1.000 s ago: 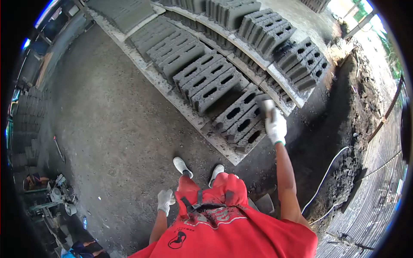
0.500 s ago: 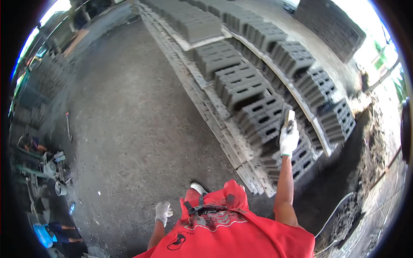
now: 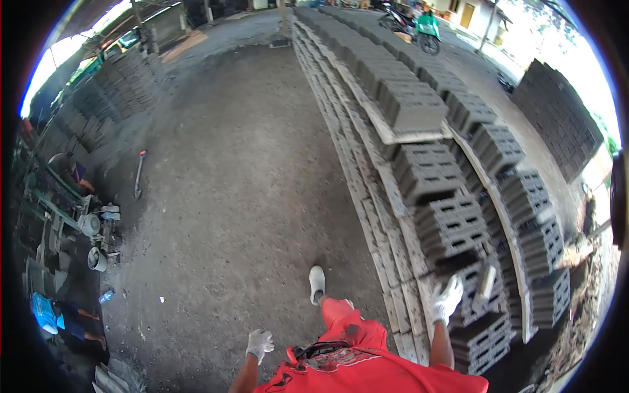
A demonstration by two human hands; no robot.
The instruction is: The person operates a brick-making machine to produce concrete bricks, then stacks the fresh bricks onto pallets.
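Reaching out to the near right, the person's right hand (image 3: 447, 299) hung gloved over the nearest of the hollow concrete blocks (image 3: 452, 226), its fingers spread and loose rather than pinching anything. Just beside it to the right, a small flat tool (image 3: 485, 286) lay on or against the block tops, its long axis running near to far and tilted slightly; whether the glove touched it could not be told. That made the right hand by far the nearer one to the tool and to the blocks. The left hand (image 3: 260, 342), also gloved, hung well apart on the near left by the red shirt (image 3: 367, 376), half curled and holding nothing. The blocks stood in tight groups on long pale boards (image 3: 367, 196), and the whole row ran away from the person toward the far end of the yard, so its long axis lay near to far along the person's right side. Underfoot was a dark, gritty dirt floor (image 3: 242, 190), with one white shoe (image 3: 316, 280) stepping forward on it. A long-handled tool (image 3: 139, 172) lay on the floor at the left, near machinery (image 3: 92, 229) and another person crouched at the near-left edge. More stacked blocks (image 3: 557, 111) stood at the far right.
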